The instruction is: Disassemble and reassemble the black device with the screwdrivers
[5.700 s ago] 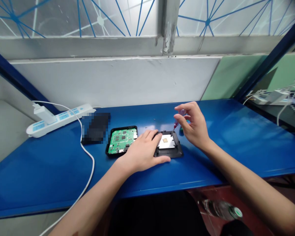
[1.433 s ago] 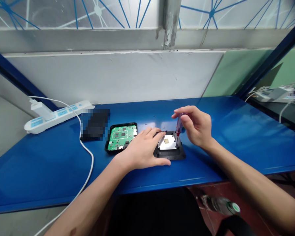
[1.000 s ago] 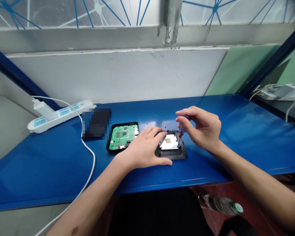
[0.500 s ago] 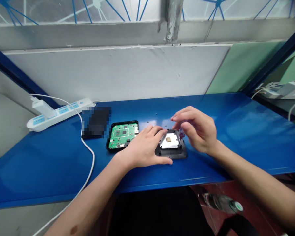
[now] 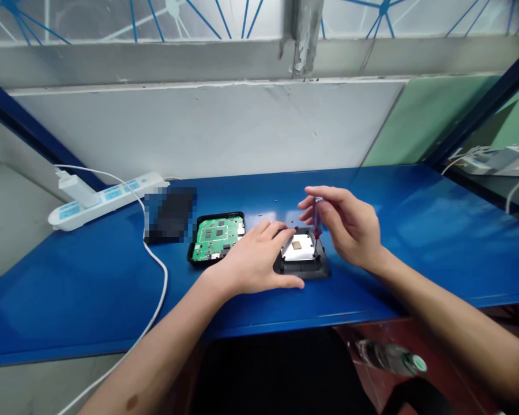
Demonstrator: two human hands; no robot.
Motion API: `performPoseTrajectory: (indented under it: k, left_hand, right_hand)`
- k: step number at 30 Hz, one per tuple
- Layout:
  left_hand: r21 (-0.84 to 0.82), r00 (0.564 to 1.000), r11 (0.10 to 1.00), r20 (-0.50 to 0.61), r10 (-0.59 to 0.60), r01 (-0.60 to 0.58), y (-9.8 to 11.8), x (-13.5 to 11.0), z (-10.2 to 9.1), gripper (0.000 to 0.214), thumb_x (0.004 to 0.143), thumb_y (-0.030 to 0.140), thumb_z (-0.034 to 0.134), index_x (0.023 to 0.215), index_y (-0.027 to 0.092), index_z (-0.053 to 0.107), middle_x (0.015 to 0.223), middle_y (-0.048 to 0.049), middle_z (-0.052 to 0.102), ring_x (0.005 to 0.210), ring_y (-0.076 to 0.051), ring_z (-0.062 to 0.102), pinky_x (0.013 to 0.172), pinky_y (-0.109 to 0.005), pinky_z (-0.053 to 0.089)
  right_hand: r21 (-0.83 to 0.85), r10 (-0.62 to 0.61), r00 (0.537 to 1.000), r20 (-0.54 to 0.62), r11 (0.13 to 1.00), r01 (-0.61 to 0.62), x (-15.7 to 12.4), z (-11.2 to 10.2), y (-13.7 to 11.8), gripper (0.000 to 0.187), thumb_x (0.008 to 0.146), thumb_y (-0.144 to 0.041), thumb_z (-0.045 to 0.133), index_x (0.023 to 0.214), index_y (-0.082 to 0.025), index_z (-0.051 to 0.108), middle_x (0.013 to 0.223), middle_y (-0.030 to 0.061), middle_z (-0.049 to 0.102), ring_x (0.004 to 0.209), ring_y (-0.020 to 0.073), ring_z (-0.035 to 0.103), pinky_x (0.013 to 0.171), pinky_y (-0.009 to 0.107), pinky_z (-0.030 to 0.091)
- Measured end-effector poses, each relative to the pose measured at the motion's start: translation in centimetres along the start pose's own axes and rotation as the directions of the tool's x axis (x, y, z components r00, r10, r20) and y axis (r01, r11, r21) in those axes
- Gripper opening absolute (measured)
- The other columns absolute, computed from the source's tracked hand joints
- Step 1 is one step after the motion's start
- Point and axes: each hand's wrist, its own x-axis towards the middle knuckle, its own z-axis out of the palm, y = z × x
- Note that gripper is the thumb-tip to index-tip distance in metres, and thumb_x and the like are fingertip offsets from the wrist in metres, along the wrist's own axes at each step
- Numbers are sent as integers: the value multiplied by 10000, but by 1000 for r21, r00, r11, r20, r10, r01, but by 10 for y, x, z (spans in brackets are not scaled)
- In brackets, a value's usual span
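My right hand grips a small screwdriver with a clear purplish handle, held upright between thumb and fingers. Its tip points down at the right side of a silver metal plate, which has a small square pad on it. The plate sits in a black plastic cover on the table. My left hand holds this cover at its left side, fingers along the far edge and thumb along the near edge. Left of it, partly hidden by that hand, lies a black case with a green circuit board.
A blurred dark object lies on the blue table, left of the case. Behind it is a white power strip with a white cable running forward. Tiny dark bits lie behind the cover. A plastic bottle is on the floor.
The fingers of my right hand have shifted on the screwdriver, and its handle now shows more upright. My left hand and the cover have stayed in place.
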Motion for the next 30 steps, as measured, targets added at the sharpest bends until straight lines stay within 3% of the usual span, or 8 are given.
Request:
performPoseTrajectory:
  k: [4,8,18,21,24,27,30]
  left_hand:
    - [3,1000,1000,4,-6,6,1,0,-1,913,793,772,656,1453,171,466,1439,-118,526,1299,-342,466,1120,-484,398]
    - [-6,1000,1000,12,-15,16,1,1,-2,915,785,778,658,1444,170,477,1433,-118,530,1281,-344,477,1102,-487,418]
    - [-12,1000,1000,15,-16,16,0,0,-1,915,793,775,647,1471,195,445,1455,-119,514,1317,-352,457,1114,-506,405]
    - [-7,1000,1000,8,-12,12,1,0,-1,926,791,776,652,1461,167,457,1449,-131,519,1315,-348,458,1123,-498,400]
    - [-5,1000,1000,11,-14,14,1,0,-2,925,789,773,658,1452,157,469,1442,-132,522,1301,-349,468,1113,-496,411]
    - [-10,1000,1000,8,-8,8,1,0,-2,907,793,773,653,1461,191,459,1442,-116,522,1305,-349,469,1113,-495,406]
    - [-14,1000,1000,6,-4,4,0,0,-2,899,798,775,647,1468,210,450,1440,-109,525,1313,-347,465,1117,-493,398]
  right_hand:
    - [14,-7,1000,-16,1000,7,-3,0,2,279,1053,-240,409,1207,-235,641,1024,35,745,825,138,736,678,296,613]
    - [-43,-53,998,-22,998,52,-2,-1,7,172,998,-328,541,1110,-241,639,1012,48,678,776,148,688,578,288,568]
    - [-247,-194,976,-99,955,164,7,-3,7,105,901,-308,716,964,-264,644,873,4,564,681,118,556,557,271,521]
    - [-233,-157,978,-136,965,123,5,-1,9,130,876,-273,748,963,-266,652,867,-4,573,663,112,573,554,277,536]
    - [-112,-65,982,-177,993,45,2,4,10,289,891,-238,727,1151,-287,610,899,-16,605,651,104,645,545,265,573]
    - [-32,16,986,-163,999,-22,0,7,7,276,986,-237,574,1256,-278,539,966,-2,686,679,105,716,493,221,567]
    - [-67,61,987,-147,995,-72,0,6,3,207,1050,-252,411,1147,-230,593,1014,32,748,723,115,747,501,216,565]
